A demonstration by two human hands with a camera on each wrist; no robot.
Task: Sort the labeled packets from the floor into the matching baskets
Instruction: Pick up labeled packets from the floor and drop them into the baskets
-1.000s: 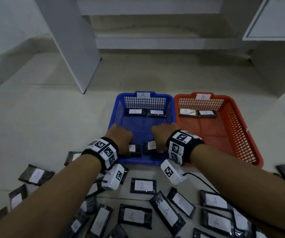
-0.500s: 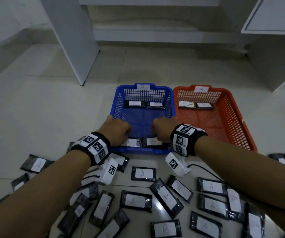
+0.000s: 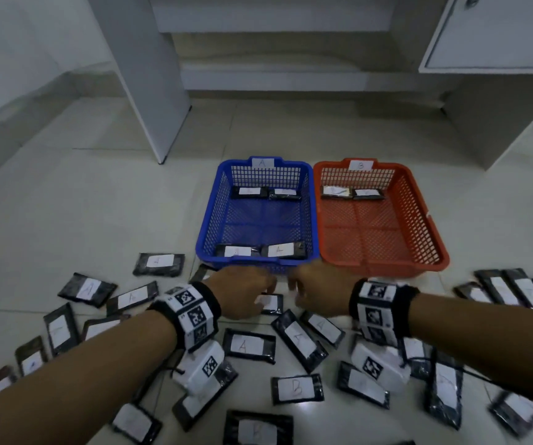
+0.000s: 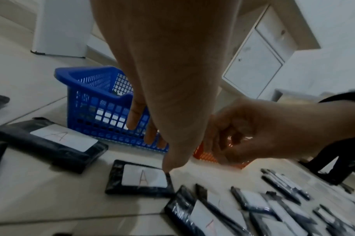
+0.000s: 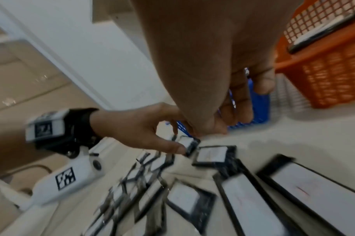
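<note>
Sorting is barely begun. Centre frame in the head view, the blue basket [image 3: 206, 232] tagged A holds four packets, and the orange basket [image 3: 432, 232] tagged B, to its right, holds two. Dozens of labeled packets still litter the floor [image 3: 82, 203] across the lower frame. Just below the blue basket's near rim, the left hand [image 3: 242, 292] reaches down, fingers loosely spread, thumb tip touching the A packet [image 4: 141, 178], nothing grasped yet. Beside it the right hand [image 3: 318, 290] hovers, loosely curled and empty.
</note>
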